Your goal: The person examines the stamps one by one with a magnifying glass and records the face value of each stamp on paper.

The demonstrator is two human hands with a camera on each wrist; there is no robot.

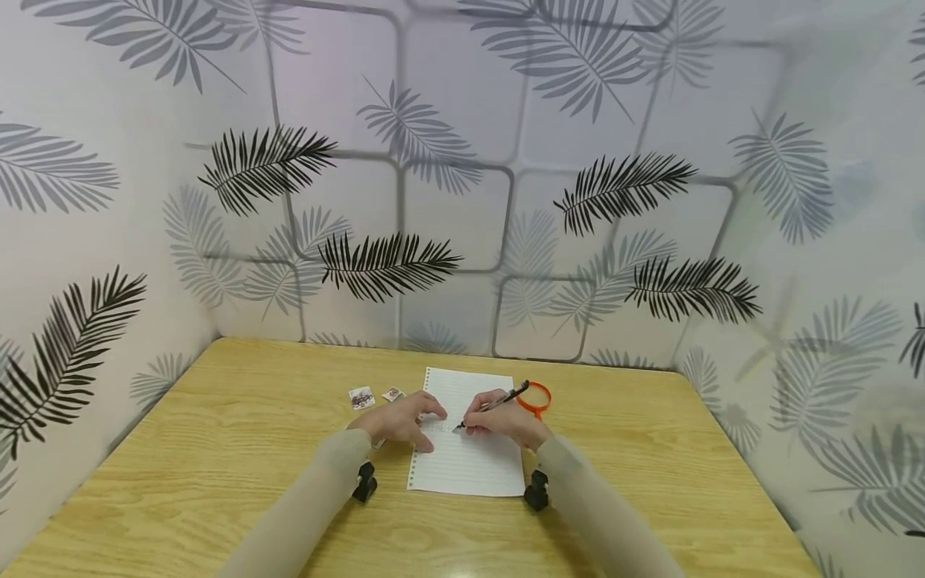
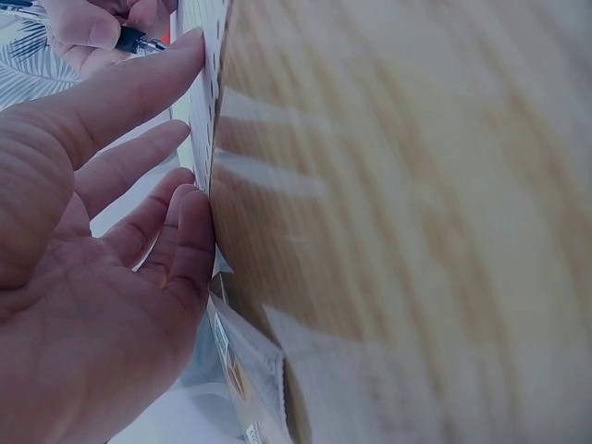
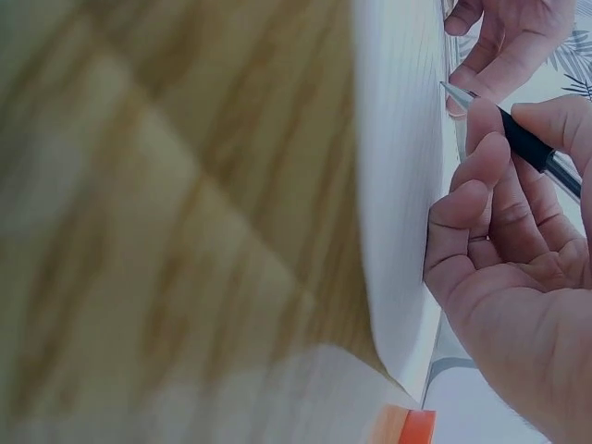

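A lined loose-leaf sheet [image 1: 466, 474] with holes down its left edge lies on the table. My right hand [image 1: 508, 419] rests on it, pinching a pen [image 1: 516, 392] between thumb and fingers. The pen [image 3: 527, 141] has a black grip, and its tip points down at the paper. Faint writing shows just left of the tip. My left hand [image 1: 396, 417] lies over the sheet's left edge, thumb and fingers spread. In the left wrist view, the fingers of that hand [image 2: 120, 250] are extended and touch the holed edge [image 2: 215, 65].
Beyond my right hand lies a magnifying glass with an orange rim [image 1: 549, 399]. Small printed cards [image 1: 362, 397] lie left of the sheet; one small flat piece [image 2: 250, 356] sits under the left hand. A patterned wall [image 1: 448, 313] stands behind the wooden table [image 1: 253, 417].
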